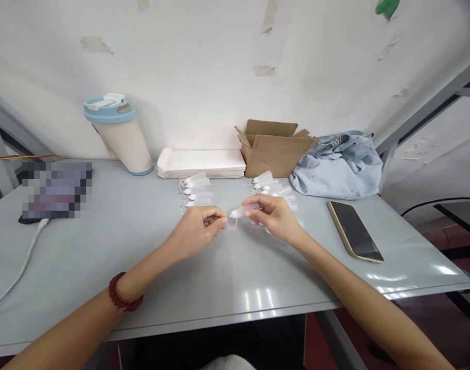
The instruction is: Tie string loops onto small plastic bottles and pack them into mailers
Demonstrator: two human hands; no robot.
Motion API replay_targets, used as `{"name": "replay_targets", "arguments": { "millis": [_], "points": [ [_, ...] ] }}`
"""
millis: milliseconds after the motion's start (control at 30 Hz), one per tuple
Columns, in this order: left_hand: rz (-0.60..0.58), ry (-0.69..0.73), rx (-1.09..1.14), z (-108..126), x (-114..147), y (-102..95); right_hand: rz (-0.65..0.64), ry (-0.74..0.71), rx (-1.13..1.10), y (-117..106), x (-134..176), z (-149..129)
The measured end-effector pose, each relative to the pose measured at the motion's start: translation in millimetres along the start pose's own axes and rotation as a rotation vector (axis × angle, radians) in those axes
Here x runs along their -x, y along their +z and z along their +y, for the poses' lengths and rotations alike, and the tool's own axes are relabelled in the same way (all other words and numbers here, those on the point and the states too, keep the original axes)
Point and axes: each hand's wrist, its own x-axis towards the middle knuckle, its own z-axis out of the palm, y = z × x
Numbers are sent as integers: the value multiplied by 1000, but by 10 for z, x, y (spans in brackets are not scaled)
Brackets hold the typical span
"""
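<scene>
My right hand is closed around a small translucent dropper bottle, which it holds lying on its side just above the table, its narrow tip pointing left. A thin looped tether hangs under the bottle's neck. My left hand is pinched at the tip; whatever its fingers hold there is too small to make out. Behind my left hand, several similar bottles lie in a column with their tethers to the left. More bottles lie behind my right hand, which partly hides them.
Along the wall stand a blue-lidded tumbler, a stack of white padded envelopes, an open cardboard box and a light blue cloth bundle. A phone lies at right; a blurred-out device with a white cable lies at left.
</scene>
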Motion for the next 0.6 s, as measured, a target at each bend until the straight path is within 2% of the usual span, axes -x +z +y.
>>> {"name": "replay_targets", "arguments": {
  "millis": [267,600],
  "points": [
    [-104,-18,14,-1,8,-20,-75,2,-16,-22,11,6],
    [-91,-24,24,-7,0,-16,-77,7,-21,-2,0,6]
  ]
}}
